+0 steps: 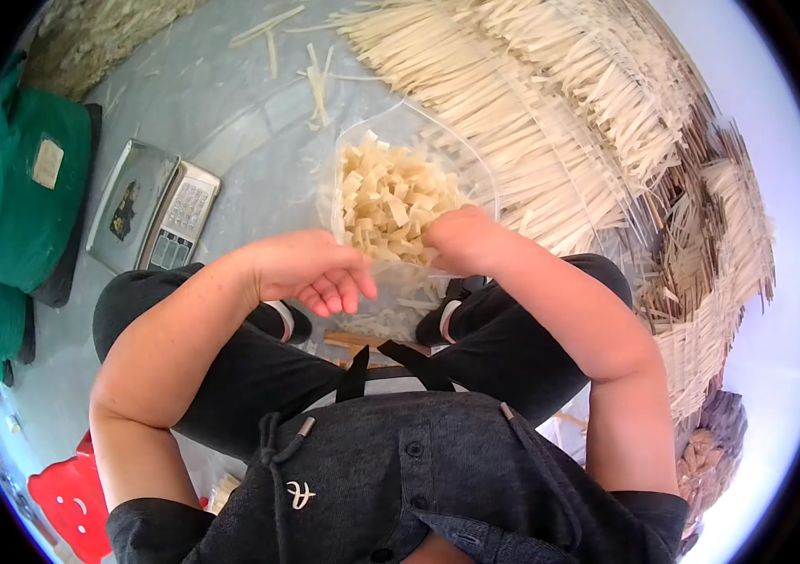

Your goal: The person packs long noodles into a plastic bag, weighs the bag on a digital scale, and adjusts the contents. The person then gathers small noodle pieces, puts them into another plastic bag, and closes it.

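Observation:
A clear plastic tub [494,179] stands on the floor between my knees. Inside it is a heap of short, pale, flat cut pieces [391,193]; their material I cannot make out. My left hand [315,273] hovers at the tub's near left edge, palm turned partly up, with its fingers loosely bent and nothing visible in them. At the tub's right side, my right hand [459,237] reaches over the rim, bent down against the pieces. Its fingertips are hidden, so whether it grips any of them does not show.
Large layered bundles of long pale strips [550,141] lie to the right. A digital scale [182,211] sits on the left beside green sacks [29,188]. Loose strips [318,89] are scattered behind the tub. A red plastic stool-like object [71,498] is at lower left.

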`<action>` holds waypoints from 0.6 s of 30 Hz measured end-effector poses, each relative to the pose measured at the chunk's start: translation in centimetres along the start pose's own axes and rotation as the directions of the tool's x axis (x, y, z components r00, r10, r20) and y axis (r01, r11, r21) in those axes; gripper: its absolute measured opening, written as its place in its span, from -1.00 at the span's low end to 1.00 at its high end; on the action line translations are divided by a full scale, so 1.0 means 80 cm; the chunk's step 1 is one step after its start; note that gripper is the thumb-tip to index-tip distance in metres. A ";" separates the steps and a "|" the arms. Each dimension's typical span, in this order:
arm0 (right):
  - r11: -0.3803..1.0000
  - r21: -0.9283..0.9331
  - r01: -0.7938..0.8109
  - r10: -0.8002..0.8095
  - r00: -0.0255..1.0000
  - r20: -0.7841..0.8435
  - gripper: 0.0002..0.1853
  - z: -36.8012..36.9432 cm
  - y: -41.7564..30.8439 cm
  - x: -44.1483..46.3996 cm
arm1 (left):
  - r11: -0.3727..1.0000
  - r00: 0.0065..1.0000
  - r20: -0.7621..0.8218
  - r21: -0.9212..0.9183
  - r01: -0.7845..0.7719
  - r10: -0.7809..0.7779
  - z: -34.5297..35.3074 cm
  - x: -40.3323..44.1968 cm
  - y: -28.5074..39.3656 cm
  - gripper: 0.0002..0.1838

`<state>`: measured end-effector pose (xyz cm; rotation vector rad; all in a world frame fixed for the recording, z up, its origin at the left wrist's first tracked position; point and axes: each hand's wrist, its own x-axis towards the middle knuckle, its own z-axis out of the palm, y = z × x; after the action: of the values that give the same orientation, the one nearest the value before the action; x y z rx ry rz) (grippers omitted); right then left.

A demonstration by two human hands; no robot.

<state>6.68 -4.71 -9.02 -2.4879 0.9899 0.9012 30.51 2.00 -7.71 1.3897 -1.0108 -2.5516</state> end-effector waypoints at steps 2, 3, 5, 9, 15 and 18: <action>1.000 -0.027 -0.004 0.004 1.000 0.024 -0.75 0.005 0.000 0.007 | 1.000 1.000 0.012 0.007 -0.009 0.009 0.000 0.002 0.001 -0.59; 0.999 -0.041 -0.005 0.007 0.999 0.042 -0.74 0.006 0.001 0.010 | 1.000 1.000 0.013 0.000 -0.008 0.008 0.000 0.002 0.000 -0.58; 0.998 -0.054 -0.013 0.015 0.999 0.049 -0.72 0.005 0.004 0.009 | 1.000 1.000 0.011 0.006 -0.012 0.012 0.000 0.002 0.002 -0.58; 0.997 0.065 -0.044 0.048 0.997 -0.060 -0.65 -0.027 0.013 -0.036 | 0.959 0.989 -0.150 0.277 0.054 -0.012 -0.004 -0.005 0.013 -0.50; 0.854 0.408 -0.323 0.498 0.736 -0.459 -0.57 -0.020 0.073 -0.057 | 0.709 0.762 -0.563 0.676 0.200 0.321 -0.027 -0.008 0.016 -0.48; 0.797 0.583 -0.158 0.363 0.897 -0.253 -0.53 0.022 0.092 -0.025 | 0.728 0.683 -0.534 0.685 0.004 0.499 -0.032 0.003 0.024 -0.55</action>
<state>-0.34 -8.05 -9.43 -2.0615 1.5002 0.1616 31.86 -0.87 -7.72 1.9197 -1.7983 -1.2387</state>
